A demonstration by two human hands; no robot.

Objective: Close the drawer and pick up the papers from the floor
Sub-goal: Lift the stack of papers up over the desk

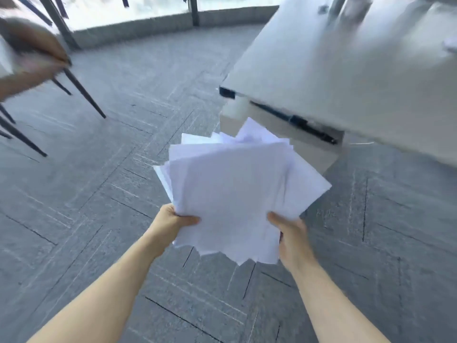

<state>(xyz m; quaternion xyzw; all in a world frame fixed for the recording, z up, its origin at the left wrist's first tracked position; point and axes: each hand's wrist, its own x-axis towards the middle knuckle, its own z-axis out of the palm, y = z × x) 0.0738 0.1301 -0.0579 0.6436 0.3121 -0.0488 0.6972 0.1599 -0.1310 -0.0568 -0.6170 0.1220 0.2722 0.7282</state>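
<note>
A loose, fanned stack of white papers [235, 191] is held up in front of me, above the grey floor. My left hand [173, 219] grips its lower left edge, thumb on top. My right hand [291, 233] grips the lower right edge the same way. Behind the stack stands a pale drawer unit [309, 147] under the white desk [346, 70]; the papers hide part of its front, and I cannot tell whether the drawer is shut.
Grey carpet tiles [111, 194] cover the floor. Dark chair legs [84, 95] slant in at the left, with a blurred brown chair seat [29, 53] above them. A glass wall with a low grey sill [138, 28] runs along the back.
</note>
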